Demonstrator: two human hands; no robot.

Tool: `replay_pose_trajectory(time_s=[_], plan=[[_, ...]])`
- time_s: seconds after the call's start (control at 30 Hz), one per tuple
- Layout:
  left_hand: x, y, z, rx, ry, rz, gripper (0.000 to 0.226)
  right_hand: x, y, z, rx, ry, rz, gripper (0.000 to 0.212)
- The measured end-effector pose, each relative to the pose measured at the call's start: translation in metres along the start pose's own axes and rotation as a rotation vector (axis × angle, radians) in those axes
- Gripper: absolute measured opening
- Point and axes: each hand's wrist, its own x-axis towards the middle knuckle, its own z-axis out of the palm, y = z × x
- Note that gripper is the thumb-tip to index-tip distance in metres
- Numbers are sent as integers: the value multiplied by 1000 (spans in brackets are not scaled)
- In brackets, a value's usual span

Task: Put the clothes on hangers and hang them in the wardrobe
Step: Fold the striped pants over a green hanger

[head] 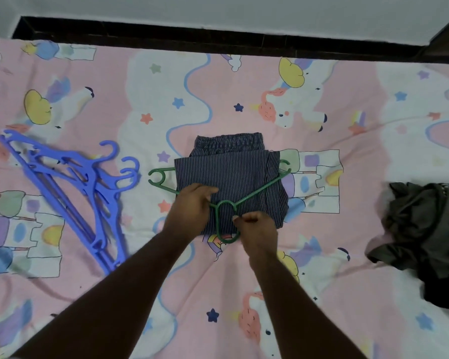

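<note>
Bed with pink unicorn sheet [347, 294] fills frame. Centre: folded striped shorts [228, 172] draped over green hanger [257, 191], probably folded so they stay on the bar. Left hand [192, 206] presses cloth and hanger down, fingers curled; right hand [255, 229] pinches the hook. Blue hangers [73, 182] spare at left; dark garment [425, 229] waits at right.

No readable text, label, brand or number shows anywhere in the view.

The navy striped shorts [231, 174] lie folded over a green hanger [226, 206]; blue hangers [70, 185] left of them, dark clothes [425, 226] right.
</note>
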Motion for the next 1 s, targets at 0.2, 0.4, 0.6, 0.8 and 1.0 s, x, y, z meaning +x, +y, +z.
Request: replay_pose_trajectory(time_s=[0.2,0.4,0.6,0.8,1.0], plan=[[41,26,5,-1081,-146,-744,37,-21,19,9,407,-22,214,19],[66,10,2,-1407,-255,-996,79,-18,35,6,644,-52,285,15],[72,4,13,-1347,-255,-1030,83,-24,55,8,746,-16,325,15],[77,11,7,-1132,-130,-829,29,-20,52,3,715,0,274,13],[98,42,11,-812,-194,-648,30,-20,55,4,748,-11,275,14]])
